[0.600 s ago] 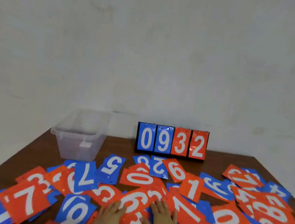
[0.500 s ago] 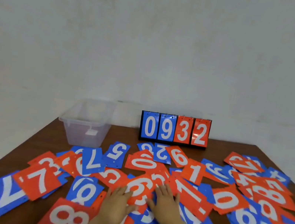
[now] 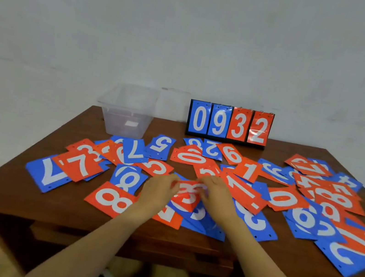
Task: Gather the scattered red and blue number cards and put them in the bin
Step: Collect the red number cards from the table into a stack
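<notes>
Far to the left of the left hand, a blue 7 (image 3: 46,172) lies flat near the left edge of the table (image 3: 22,196), and a red 7 (image 3: 80,166) overlaps its right side. Beyond that hand and off to its left, well apart from it, the clear bin (image 3: 127,114) stands upright at the back of the table. Just left of the wrist lies a red 8 (image 3: 112,200), touching a blue 8 (image 3: 128,179) beyond it.

The left hand (image 3: 159,191) curls its fingers onto the left edge of a red 3 (image 3: 189,194). The right hand (image 3: 216,196) grips the opposite edge, so the card sits between the two hands, above blue cards (image 3: 197,216). The fingertips are blurred.

Beyond the right hand, at the table's back, a scoreboard (image 3: 228,124) reads 0932. Just right of that hand lies a red 1 (image 3: 242,192), then a red 0 (image 3: 287,199). Farther right, overlapping cards spread to the table's edge.
</notes>
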Tool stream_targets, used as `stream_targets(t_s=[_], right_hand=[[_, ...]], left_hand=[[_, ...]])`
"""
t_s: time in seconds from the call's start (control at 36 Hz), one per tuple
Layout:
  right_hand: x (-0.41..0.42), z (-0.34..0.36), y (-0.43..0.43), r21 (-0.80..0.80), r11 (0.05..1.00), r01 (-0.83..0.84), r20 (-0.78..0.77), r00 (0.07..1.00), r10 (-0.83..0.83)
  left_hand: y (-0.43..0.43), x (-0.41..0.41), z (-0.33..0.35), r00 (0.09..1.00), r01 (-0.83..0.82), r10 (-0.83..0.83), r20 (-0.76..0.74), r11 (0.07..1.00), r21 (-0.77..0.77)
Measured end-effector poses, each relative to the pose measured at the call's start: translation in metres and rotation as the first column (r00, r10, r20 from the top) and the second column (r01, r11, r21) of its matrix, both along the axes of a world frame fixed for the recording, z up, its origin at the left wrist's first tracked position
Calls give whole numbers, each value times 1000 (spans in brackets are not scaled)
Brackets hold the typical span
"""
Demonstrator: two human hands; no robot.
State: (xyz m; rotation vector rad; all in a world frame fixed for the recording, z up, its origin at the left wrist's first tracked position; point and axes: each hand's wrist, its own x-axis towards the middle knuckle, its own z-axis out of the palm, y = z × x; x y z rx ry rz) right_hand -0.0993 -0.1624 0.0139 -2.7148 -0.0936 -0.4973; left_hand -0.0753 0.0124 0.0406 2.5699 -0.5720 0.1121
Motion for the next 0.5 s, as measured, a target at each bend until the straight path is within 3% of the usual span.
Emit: stream_targets(t_s=[0.11, 0.17, 0.39, 0.5], right_hand=[[3, 31, -2, -48, 998, 42, 205, 978, -32], [2, 45, -2, -33, 999, 20, 231, 973, -12], [3, 57, 7, -86, 993, -86, 253, 962, 106], [6, 54, 3, 27, 996, -84, 283, 956, 73]], left_hand=[[15, -6, -1, 998, -69, 67, -19, 975, -210], [22, -8, -5, 996, -84, 73, -52, 962, -260], [19, -8, -5, 998, -23, 13, -60, 986, -165], [8, 0, -4, 997, -52, 43, -64, 990, -132]])
